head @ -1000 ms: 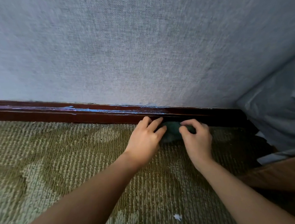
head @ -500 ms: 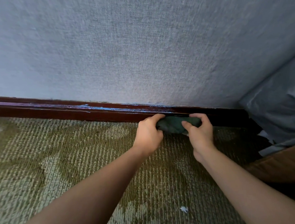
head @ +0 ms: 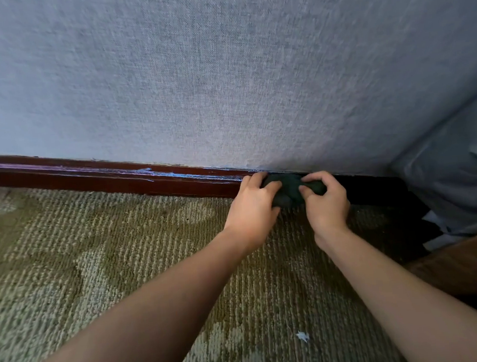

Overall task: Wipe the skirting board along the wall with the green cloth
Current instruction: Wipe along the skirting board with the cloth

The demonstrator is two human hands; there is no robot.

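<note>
Both hands around green cloth

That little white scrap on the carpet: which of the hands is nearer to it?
The right hand. It sits almost straight above the white scrap; the left hand is farther off, up and leftward.

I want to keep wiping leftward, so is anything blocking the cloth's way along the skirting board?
Nothing visible does. The green cloth sits against the skirting board, gripped by left hand and right hand; leftward the board runs bare.
</note>
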